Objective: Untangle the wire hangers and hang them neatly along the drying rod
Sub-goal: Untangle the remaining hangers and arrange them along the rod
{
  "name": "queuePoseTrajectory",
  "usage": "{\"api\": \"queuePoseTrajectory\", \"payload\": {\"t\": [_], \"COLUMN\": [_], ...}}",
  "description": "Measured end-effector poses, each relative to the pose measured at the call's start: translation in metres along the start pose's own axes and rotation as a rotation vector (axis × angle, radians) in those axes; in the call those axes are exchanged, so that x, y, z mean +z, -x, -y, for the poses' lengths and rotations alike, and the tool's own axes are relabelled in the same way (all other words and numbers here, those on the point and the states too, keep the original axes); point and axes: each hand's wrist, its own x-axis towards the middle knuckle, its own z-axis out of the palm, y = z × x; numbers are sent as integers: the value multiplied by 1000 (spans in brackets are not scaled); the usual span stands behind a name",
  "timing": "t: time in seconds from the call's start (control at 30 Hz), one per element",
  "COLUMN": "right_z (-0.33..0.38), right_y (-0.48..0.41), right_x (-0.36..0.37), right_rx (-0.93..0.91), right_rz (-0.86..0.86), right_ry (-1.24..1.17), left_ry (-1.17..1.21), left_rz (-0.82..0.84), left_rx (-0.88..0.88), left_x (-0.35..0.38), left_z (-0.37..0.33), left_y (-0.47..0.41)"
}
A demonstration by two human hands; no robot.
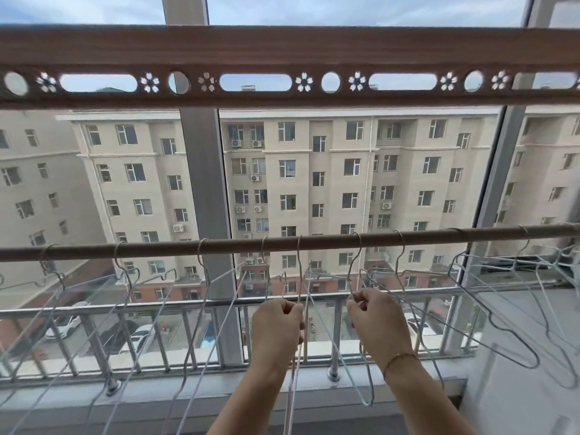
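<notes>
A brown drying rod (329, 240) runs across the view with several thin wire hangers (201, 296) hooked along it. My left hand (277, 324) grips the neck of a pale hanger (298, 271) hooked near the rod's middle. My right hand (375, 318) pinches the neck of the neighbouring hanger (356, 265), whose grey wire body (489, 328) slopes down to the right. Around and between my hands the wires of several hangers cross one another. Hangers further left and right hang apart from each other.
A wide brown bar with cut-out holes and flowers (282, 64) spans the top. Behind the hangers stands a metal railing (175, 309) in front of the window glass. A grey sill (518, 309) lies at the right. Apartment blocks and parked cars show outside.
</notes>
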Motion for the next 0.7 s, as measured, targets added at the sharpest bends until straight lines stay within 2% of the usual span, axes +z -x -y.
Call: {"api": "queuePoseTrajectory", "payload": {"t": [0.23,0.4,0.5,0.57,0.7], "right_z": [1,5,18,34,61], "right_y": [0,7,17,28,50], "right_x": [1,-4,-11,-11,12], "right_rx": [5,-9,-163,-288,-381], "right_rz": [12,-6,-162,-199,-20], "right_ry": [20,62,31,-31,-163], "left_ry": [-17,10,-67,-128,-254], "left_rz": [-30,-101,-282,-440,-708], "left_rx": [0,77,212,300,265], "left_x": [-2,-13,-31,-46,-83], "left_z": [0,-1,1,3,13], "left_y": [3,11,13,11,0]}}
